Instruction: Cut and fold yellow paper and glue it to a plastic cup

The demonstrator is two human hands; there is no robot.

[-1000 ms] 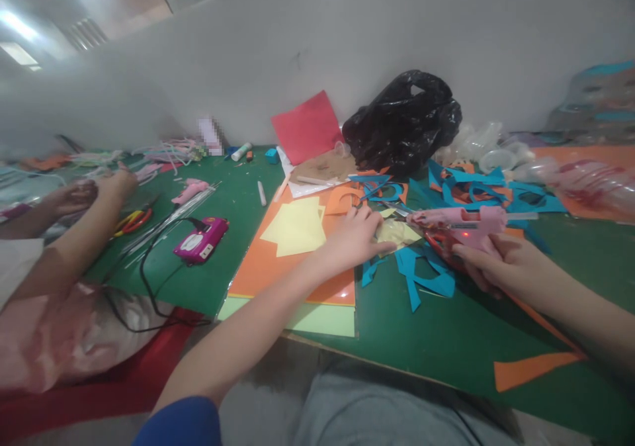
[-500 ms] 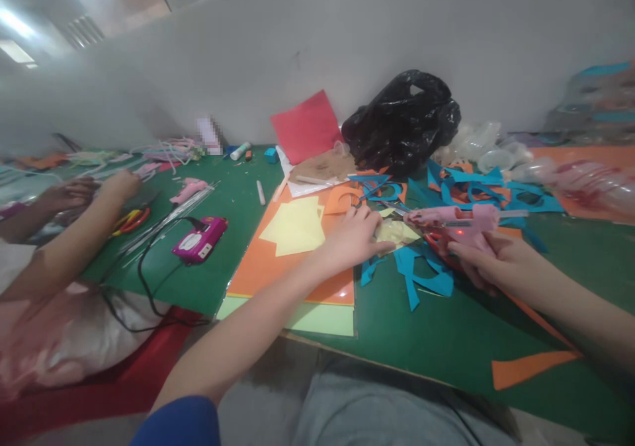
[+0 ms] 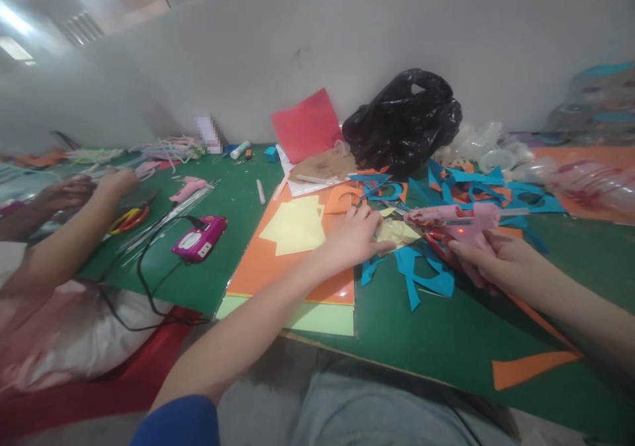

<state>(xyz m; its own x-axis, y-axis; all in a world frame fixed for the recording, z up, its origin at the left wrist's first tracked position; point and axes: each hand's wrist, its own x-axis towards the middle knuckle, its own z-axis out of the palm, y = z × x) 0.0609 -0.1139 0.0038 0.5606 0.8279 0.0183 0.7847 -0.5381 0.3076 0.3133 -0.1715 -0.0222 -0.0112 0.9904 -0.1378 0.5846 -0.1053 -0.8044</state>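
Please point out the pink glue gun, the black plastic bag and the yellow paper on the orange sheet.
Pink glue gun (image 3: 469, 229): head view, on its body.
Black plastic bag (image 3: 403, 125): head view, on its middle.
Yellow paper (image 3: 292, 229): head view, on its centre.

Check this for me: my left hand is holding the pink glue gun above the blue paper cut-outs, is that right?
Not quite: the head view shows the pink glue gun in your right hand, not your left hand. The gun is above the blue paper cut-outs, as you said.
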